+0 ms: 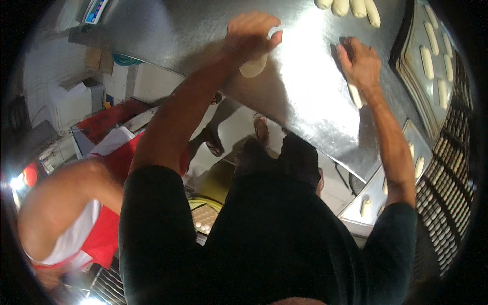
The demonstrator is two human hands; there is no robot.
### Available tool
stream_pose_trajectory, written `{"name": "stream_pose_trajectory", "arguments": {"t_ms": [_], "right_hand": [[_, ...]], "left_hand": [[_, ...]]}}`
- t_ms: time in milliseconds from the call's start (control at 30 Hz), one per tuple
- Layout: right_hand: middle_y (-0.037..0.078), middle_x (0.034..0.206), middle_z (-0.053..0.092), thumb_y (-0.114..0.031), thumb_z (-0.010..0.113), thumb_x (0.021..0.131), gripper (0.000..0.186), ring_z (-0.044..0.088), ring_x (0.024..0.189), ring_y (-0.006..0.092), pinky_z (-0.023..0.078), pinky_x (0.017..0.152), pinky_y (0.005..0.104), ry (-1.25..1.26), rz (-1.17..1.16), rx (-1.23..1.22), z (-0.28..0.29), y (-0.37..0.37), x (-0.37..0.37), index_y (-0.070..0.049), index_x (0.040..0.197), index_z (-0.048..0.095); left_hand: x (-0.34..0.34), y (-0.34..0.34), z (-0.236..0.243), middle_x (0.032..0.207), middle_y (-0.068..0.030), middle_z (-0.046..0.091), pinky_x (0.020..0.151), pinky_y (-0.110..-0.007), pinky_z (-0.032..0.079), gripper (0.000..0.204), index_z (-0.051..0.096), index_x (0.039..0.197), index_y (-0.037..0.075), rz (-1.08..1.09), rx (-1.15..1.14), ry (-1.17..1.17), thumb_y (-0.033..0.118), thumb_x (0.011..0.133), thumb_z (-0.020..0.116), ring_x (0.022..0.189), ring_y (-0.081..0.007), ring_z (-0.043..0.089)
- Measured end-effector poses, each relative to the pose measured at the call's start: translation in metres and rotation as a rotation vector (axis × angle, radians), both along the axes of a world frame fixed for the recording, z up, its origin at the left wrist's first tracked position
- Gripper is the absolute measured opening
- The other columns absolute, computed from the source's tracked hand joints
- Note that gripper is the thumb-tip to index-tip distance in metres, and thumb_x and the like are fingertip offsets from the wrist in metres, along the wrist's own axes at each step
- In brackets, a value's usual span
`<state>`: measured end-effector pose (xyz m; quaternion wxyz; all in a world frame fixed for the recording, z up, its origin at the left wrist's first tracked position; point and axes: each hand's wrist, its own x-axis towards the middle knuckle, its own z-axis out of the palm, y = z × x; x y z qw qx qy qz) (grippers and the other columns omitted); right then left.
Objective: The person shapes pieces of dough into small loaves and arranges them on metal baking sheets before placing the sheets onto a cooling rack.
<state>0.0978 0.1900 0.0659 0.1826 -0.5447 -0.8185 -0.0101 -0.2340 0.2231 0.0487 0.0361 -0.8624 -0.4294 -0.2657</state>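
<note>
My left hand (249,36) is closed on a flat, pale piece of dough (253,67) over the metal table (203,46). One rounded end of that dough shows below my wrist, and a bit more shows between thumb and fingers. To the right, my right hand (362,65) rests with bent fingers on a thin dough roll (355,96) against the tabletop. Only the roll's near end is visible; my palm covers the rest. Several finished dough rolls (351,7) lie side by side at the far edge of the view.
Stacked metal trays (430,96) with spaced dough rolls stand at the right. Another tray (356,211) with rolls sits lower, beside my right arm. Dark ridged trays (442,203) line the far right. A person in a red apron (104,234) is close on my left.
</note>
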Motion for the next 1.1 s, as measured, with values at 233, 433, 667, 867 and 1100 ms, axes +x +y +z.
{"name": "stream_pose_trajectory", "arguments": {"t_ms": [233,433,667,867,1100], "right_hand": [[0.013,0.107,0.072,-0.052,0.058,0.100,0.052,0.066,0.101,0.0309,0.048,0.094,0.0444,-0.147,0.015,0.109,0.001,-0.055,0.008,-0.004,0.113,0.073],[0.012,0.083,0.070,-0.046,0.063,0.097,0.042,0.065,0.079,0.0276,0.050,0.081,0.0452,-0.078,0.009,-0.075,0.013,-0.034,-0.008,-0.006,0.088,0.074],[0.014,0.108,0.069,-0.050,0.065,0.095,0.044,0.063,0.102,0.0325,0.047,0.091,0.0478,-0.099,0.100,0.202,0.002,-0.072,0.008,-0.009,0.105,0.072],[0.008,0.086,0.070,-0.049,0.065,0.094,0.044,0.065,0.083,0.0277,0.049,0.080,0.0444,-0.080,0.046,0.000,0.011,-0.030,0.000,-0.008,0.083,0.072],[0.010,0.097,0.074,-0.053,0.064,0.094,0.048,0.067,0.095,0.0297,0.046,0.088,0.0518,-0.027,0.092,0.176,0.007,-0.086,0.010,-0.006,0.100,0.075]], "left_hand": [[0.004,-0.055,0.001,0.100,-0.0086,0.071,0.079,-0.043,0.056,0.046,0.072,0.108,0.010,0.102,-0.057,0.041,0.047,0.083,0.083,0.093,-0.0277,0.068],[-0.009,-0.005,-0.014,0.071,-0.0050,0.061,0.060,-0.046,0.050,0.035,0.063,0.073,0.014,-0.017,0.007,-0.023,0.043,0.079,0.081,0.067,-0.0297,0.062],[0.009,-0.055,-0.002,0.079,-0.0061,0.063,0.065,-0.048,0.050,0.036,0.065,0.080,0.010,0.098,0.165,-0.087,0.041,0.078,0.084,0.074,-0.0271,0.063],[-0.008,-0.008,0.000,0.081,-0.0058,0.066,0.063,-0.044,0.051,0.038,0.071,0.089,0.010,-0.003,0.007,0.125,0.045,0.078,0.082,0.073,-0.0256,0.064],[0.002,-0.060,-0.009,0.086,-0.0046,0.068,0.071,-0.043,0.053,0.041,0.071,0.088,0.013,0.104,0.149,0.045,0.049,0.075,0.085,0.081,-0.0268,0.066]]}}
